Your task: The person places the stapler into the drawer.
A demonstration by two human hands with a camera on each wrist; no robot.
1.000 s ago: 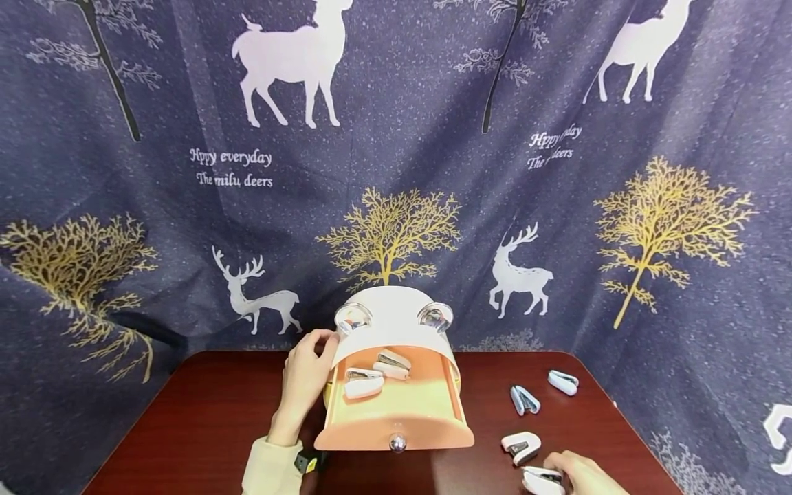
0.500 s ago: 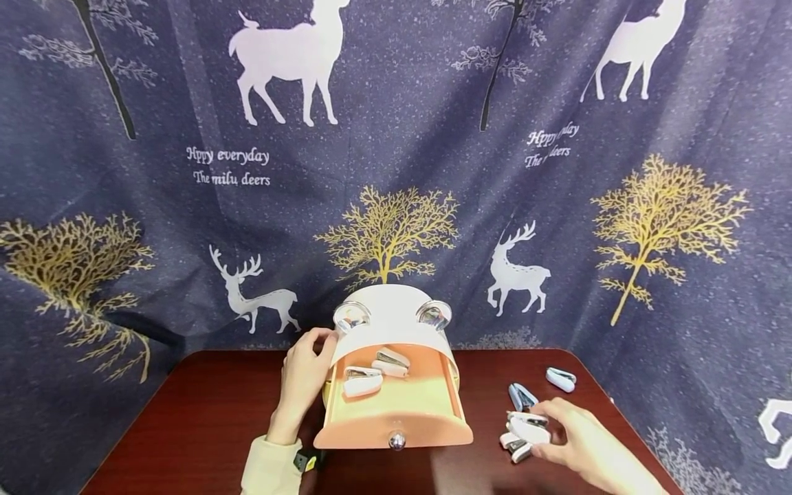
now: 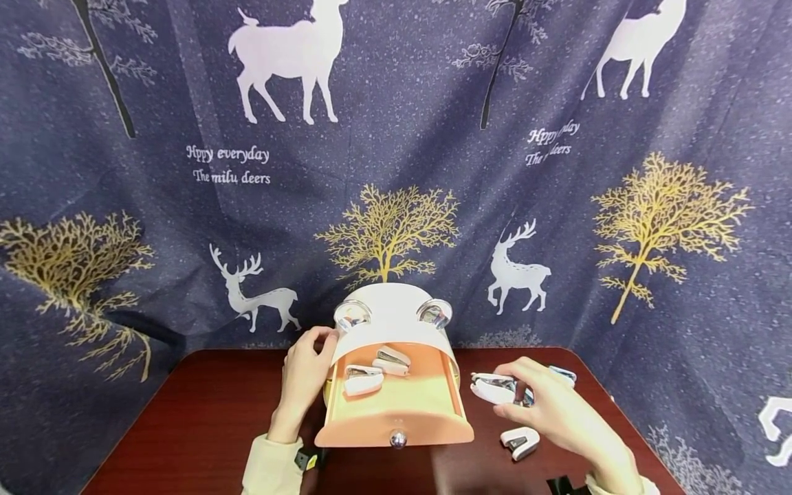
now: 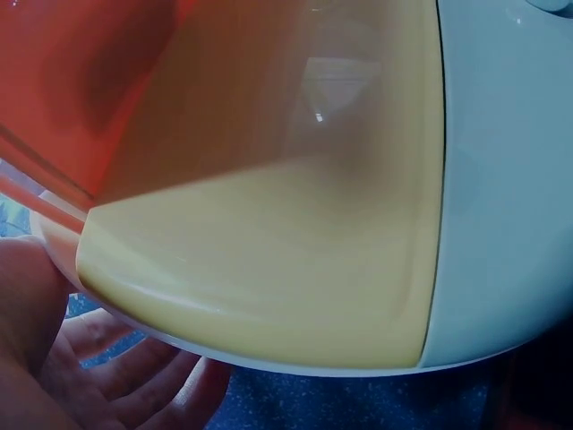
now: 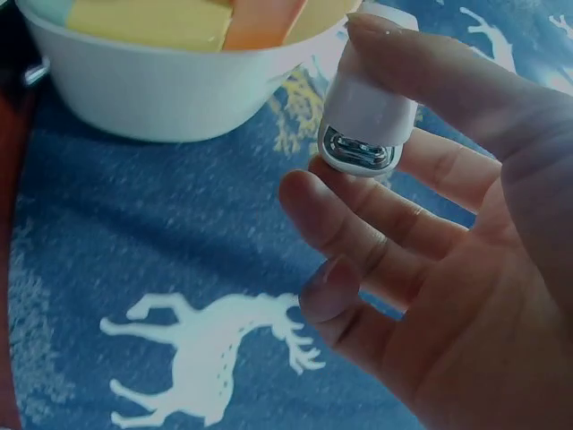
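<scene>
My right hand [image 3: 551,405] pinches a white mini stapler [image 3: 493,388] between thumb and fingers, raised right of the drawer box. In the right wrist view the stapler [image 5: 372,98] hangs from the thumb, its metal end showing. My left hand [image 3: 306,375] grips the left side of the white drawer box [image 3: 390,306]; in the left wrist view its fingers [image 4: 148,381] reach behind the rim. The orange drawer [image 3: 427,405] is pulled out, and two white staplers [image 3: 364,381] lie inside toward the back left.
Another white stapler [image 3: 520,442] lies on the dark red table [image 3: 210,419] below my right hand. A blue stapler [image 3: 564,375] is farther back, partly hidden by that hand. A round silver knob [image 3: 398,438] juts from the drawer front. Patterned cloth [image 3: 396,151] hangs behind.
My right hand has lifted the white stapler off the table's front right and carried it up and left toward the drawer box. The left hand stays at the box.
</scene>
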